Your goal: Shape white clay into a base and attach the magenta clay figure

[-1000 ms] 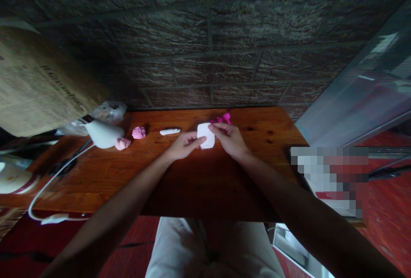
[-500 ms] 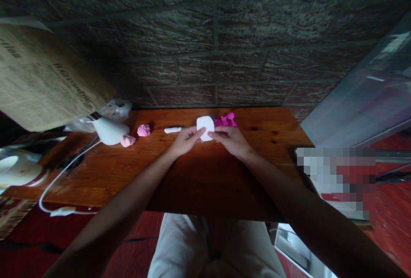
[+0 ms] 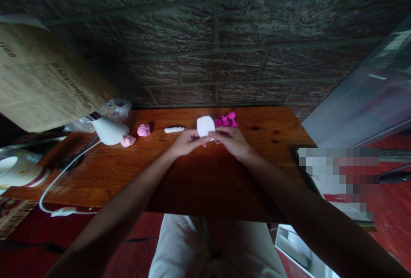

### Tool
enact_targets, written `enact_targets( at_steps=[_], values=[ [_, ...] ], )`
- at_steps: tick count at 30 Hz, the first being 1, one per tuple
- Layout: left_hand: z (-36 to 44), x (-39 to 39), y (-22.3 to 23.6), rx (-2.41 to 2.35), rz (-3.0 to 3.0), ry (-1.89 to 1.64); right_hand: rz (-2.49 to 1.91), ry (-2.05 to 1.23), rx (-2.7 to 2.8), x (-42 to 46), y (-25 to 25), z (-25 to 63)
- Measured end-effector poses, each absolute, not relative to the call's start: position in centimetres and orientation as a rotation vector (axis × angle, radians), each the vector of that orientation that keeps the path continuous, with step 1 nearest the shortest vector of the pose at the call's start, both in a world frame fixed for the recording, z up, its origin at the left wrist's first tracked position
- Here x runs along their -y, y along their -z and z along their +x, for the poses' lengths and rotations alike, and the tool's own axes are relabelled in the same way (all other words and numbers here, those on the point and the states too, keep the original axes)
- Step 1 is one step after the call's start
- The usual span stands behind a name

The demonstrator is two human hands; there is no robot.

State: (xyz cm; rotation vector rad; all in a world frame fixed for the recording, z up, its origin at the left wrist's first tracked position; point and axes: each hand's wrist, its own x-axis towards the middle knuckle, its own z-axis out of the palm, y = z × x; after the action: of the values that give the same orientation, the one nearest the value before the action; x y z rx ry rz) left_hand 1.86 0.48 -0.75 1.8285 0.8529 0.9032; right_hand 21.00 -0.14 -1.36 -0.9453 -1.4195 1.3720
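1 flattened white piece [image 3: 205, 126], probably light, soft and easily dented, sits above the wooden table [image 3: 122, 175], best held by its edges. Left hand [image 3: 186, 142] and right hand [image 3: 233, 141] pinch its lower edge, fingers curled, near 1 magenta cluster [image 3: 226, 120].

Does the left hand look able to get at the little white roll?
Probably yes: the white roll lies just beside the left hand, with nothing seen covering it. But that hand is holding the flat white piece, so it would likely have to let go first.
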Motion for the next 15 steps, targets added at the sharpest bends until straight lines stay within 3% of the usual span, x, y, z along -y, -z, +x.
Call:
enact_targets(
  at_steps=[15],
  values=[
    [1.45, -0.80, 0.72, -0.943, 1.699, -1.070, -1.023, -1.383, 1.253, -0.05, 1.47, 20.72]
  ],
)
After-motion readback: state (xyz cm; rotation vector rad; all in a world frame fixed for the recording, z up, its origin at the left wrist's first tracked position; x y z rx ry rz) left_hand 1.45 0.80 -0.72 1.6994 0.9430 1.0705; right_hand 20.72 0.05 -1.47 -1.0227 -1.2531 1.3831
